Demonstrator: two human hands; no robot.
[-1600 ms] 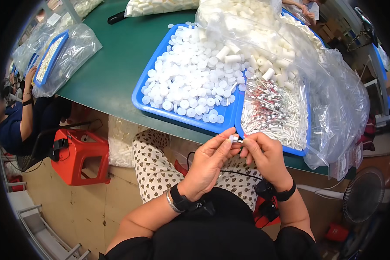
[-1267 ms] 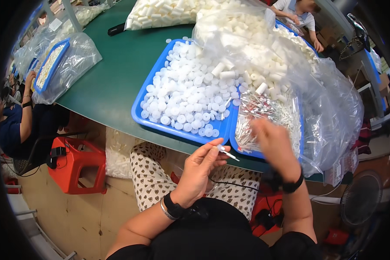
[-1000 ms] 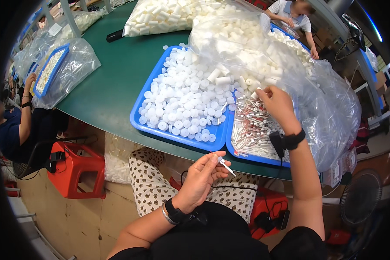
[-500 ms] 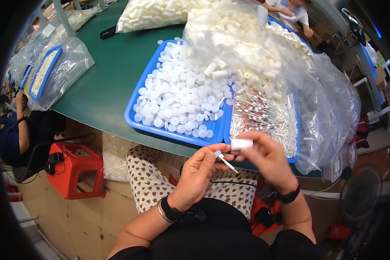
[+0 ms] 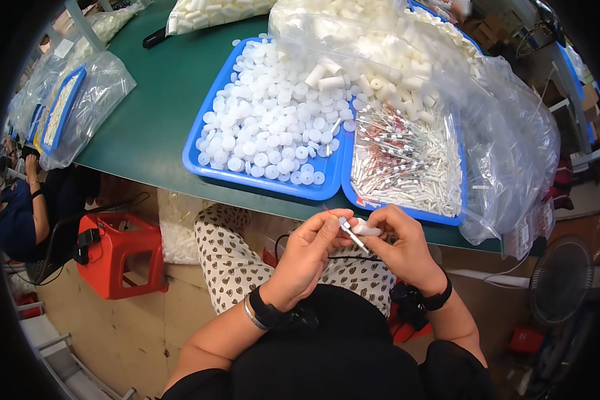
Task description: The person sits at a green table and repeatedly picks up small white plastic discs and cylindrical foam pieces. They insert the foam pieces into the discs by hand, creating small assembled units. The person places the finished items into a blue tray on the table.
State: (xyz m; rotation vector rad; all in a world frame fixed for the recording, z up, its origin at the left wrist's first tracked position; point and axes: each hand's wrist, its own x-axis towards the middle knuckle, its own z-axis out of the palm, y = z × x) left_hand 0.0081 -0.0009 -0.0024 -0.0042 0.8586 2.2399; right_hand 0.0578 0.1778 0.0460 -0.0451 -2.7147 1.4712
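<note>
My left hand [image 5: 311, 245] is closed, thumb and forefinger pinching a thin white rod [image 5: 355, 236] that points down to the right. A bit of red wire pokes up beside those fingertips. In my closed right hand [image 5: 401, 235] is a white foam cylinder [image 5: 367, 229], held right beside the rod. Whether rod and cylinder touch, I cannot tell. Both hands are just off the table's front edge, above my lap. Beyond them lie a blue tray [image 5: 195, 148] of translucent white discs [image 5: 260, 133] and a second blue tray [image 5: 463, 175] with small white rods and red-wired pieces [image 5: 397, 150].
A large clear bag [image 5: 373, 40] of white foam cylinders lies over the trays' far side. Crumpled plastic [image 5: 507, 153] hangs at the right, above a fan [image 5: 561, 279]. A red stool [image 5: 123, 257] and a seated person [image 5: 23, 213] are at the left.
My right hand has drawn the foam cylinder down and closer to the rod in my left hand. The trays sit higher in the picture; the person at the far side is mostly out of view.
</note>
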